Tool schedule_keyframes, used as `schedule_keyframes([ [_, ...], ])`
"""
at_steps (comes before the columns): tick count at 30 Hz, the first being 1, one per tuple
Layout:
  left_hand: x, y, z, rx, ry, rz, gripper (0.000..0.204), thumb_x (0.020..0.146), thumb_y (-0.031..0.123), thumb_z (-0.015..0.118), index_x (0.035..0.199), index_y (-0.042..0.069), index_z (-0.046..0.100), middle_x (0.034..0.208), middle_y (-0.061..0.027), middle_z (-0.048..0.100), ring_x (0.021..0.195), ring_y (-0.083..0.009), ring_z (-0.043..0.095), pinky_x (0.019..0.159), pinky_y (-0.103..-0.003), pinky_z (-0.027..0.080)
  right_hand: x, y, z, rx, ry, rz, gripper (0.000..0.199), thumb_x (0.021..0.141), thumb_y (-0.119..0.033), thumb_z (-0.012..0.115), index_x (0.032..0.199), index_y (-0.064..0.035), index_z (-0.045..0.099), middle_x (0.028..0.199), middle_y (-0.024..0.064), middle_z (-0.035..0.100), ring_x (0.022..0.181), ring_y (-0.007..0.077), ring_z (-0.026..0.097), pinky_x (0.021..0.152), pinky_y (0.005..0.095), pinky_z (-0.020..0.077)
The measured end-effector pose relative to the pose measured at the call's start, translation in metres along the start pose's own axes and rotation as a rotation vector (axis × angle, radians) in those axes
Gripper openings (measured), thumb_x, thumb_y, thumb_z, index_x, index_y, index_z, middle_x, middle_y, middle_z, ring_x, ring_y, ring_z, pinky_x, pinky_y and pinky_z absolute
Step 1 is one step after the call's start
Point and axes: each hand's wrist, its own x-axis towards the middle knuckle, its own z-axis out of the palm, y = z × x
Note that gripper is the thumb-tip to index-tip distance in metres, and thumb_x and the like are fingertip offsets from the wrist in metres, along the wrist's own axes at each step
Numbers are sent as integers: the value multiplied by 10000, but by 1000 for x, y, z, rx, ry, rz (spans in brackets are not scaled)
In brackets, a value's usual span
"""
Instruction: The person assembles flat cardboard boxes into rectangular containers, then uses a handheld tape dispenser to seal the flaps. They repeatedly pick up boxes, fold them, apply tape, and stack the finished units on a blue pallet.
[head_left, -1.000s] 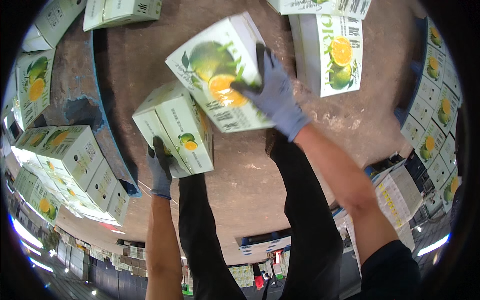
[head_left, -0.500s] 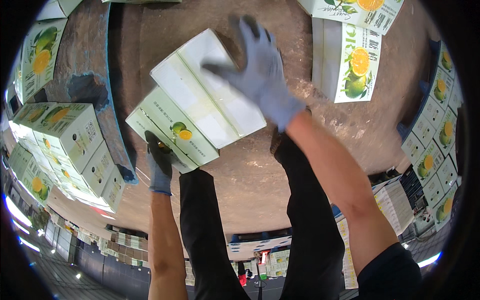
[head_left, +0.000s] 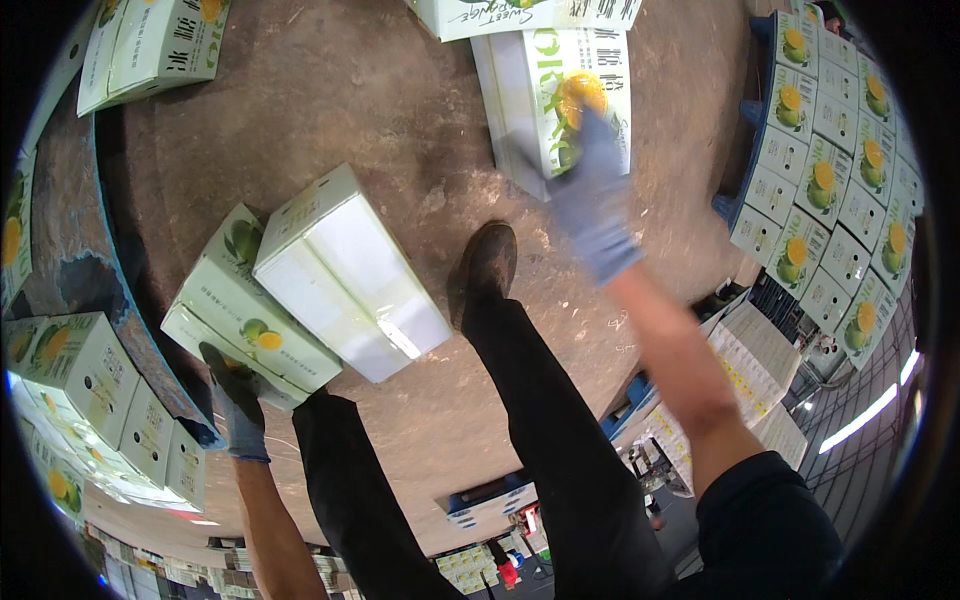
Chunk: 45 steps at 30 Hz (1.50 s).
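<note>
My left hand point(head_left: 236, 400), in a grey-blue glove with dark fingertips, grips the near end of a pale green fruit carton point(head_left: 255, 318); some of its fingers are hidden. Leaning beside that carton is a second one point(head_left: 360, 275), its plain white face with a taped seam turned up. My right hand point(head_left: 590, 195), gloved alike and blurred by motion, is over a carton with a printed orange point(head_left: 553, 85) at the upper right. Its thumb and fingers look spread, and nothing shows in them. Whether it touches the carton I cannot tell.
Another carton point(head_left: 540, 12) lies at the top edge. At left, stacked cartons point(head_left: 90, 385) stand near a blue-edged worn board point(head_left: 75, 270). A tall carton stack point(head_left: 825, 190) rests on a blue pallet at right. My dark shoe point(head_left: 490, 260) stands on the brown floor point(head_left: 400, 130).
My right hand has moved off the white-faced carton to the right, toward the carton with the printed orange. My left hand stays on its carton. The view has swung right, and the two cartons have turned.
</note>
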Motion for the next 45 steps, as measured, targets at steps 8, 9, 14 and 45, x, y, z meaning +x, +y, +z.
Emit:
schedule_keyframes([
  [8,7,-10,5,-110,62,56,870,1042,700,479,1628,70,346,1502,-83,496,1321,-222,510,1123,-354,424,100,185,-21,543,-82,231,596,860,-435,890,1195,17,694,1064,78,772,892,125,711,797,286,576],
  [9,8,-11,5,-141,69,20,863,1053,696,454,1621,54,356,1505,-86,500,1317,-221,511,1131,-353,414,85,184,-17,373,-6,230,629,826,-456,913,1166,25,692,1041,94,775,885,141,715,803,300,574],
  [14,8,-13,2,-136,20,74,850,1047,669,509,1610,49,364,1494,-79,513,1287,-218,533,1097,-351,431,-16,78,17,-111,98,20,683,809,-406,903,1263,22,626,1187,191,713,1059,282,685,900,400,561],
  [45,73,-53,-35,296,-210,555,639,1108,472,503,1488,-41,478,1400,-198,605,1298,-221,553,1125,-350,446,-93,194,77,547,-589,388,623,1113,-359,539,1606,-11,386,1598,141,471,1446,243,448,1196,376,374],
])
